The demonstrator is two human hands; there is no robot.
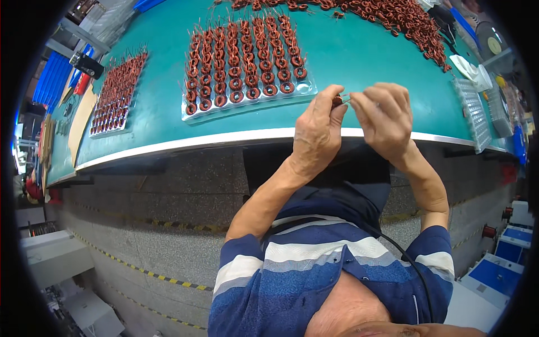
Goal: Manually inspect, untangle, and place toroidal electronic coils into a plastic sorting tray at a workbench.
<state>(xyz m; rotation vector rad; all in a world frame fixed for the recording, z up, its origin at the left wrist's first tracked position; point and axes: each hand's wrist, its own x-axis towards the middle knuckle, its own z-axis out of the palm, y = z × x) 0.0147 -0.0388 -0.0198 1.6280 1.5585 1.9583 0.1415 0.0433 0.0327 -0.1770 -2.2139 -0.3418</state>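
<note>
Between the thumb and fingers of my left hand is a small toroidal coil wound with copper-red wire, mostly covered by the fingers. My right hand is closed beside it, its fingertips pinching at the wire ends that stick out of the coil. Both hands are above the table's front edge. Left of them lies a clear plastic tray filled with rows of similar coils, their wire leads pointing up and away. One pocket at its near right corner holds no coil.
A second filled coil tray sits farther left. Loose coils are heaped at the far right of the green table. An unfilled clear tray and a white cloth lie at the right. A black cylindrical device stands at left.
</note>
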